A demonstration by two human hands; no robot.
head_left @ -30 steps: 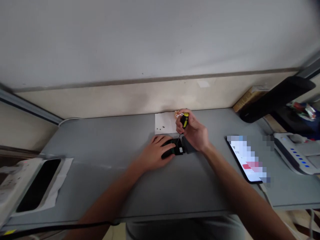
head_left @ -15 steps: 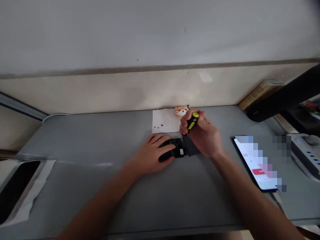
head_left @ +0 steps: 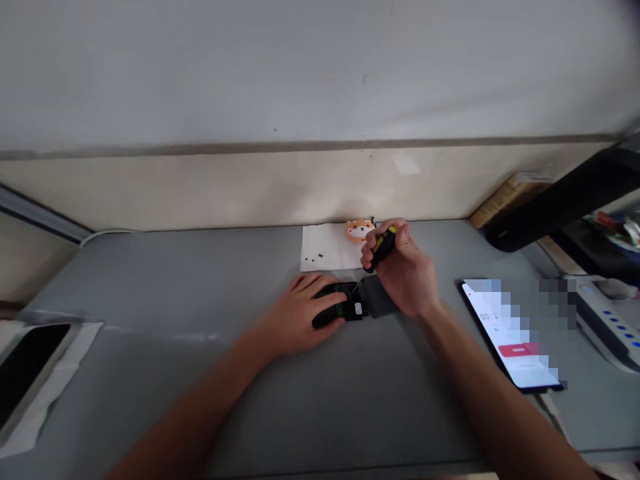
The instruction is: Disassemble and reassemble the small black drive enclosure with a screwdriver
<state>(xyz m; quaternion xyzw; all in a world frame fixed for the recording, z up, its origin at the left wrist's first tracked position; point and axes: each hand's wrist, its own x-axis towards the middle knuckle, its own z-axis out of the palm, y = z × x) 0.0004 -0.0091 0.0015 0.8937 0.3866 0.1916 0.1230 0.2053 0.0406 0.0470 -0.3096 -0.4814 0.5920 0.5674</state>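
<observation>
My right hand (head_left: 407, 273) is closed round the handle of a black and yellow screwdriver (head_left: 383, 248). The screwdriver leans, its shaft running down-left to an opened black device (head_left: 353, 308) with green circuit board parts and a small white label. Its exact tip is too small to make out. My left hand (head_left: 305, 310) grips the device's left part, thumb on the near side and fingers across the top, hiding much of it. A dark grey flat piece (head_left: 379, 297) lies at the device's right end, partly behind my right hand.
Several tiny dark screws (head_left: 313, 258) lie on white paper (head_left: 327, 243) by an orange animal-faced case (head_left: 360, 230). A lit phone (head_left: 515, 350) and a power strip (head_left: 607, 313) lie right. Another dark phone (head_left: 33, 360) is left. A black cylinder (head_left: 555, 200) leans near a book (head_left: 510, 197).
The screwdriver's handle has turned in my right hand, and its yellow end shows less. The view has shifted slightly. My left hand stays on the device.
</observation>
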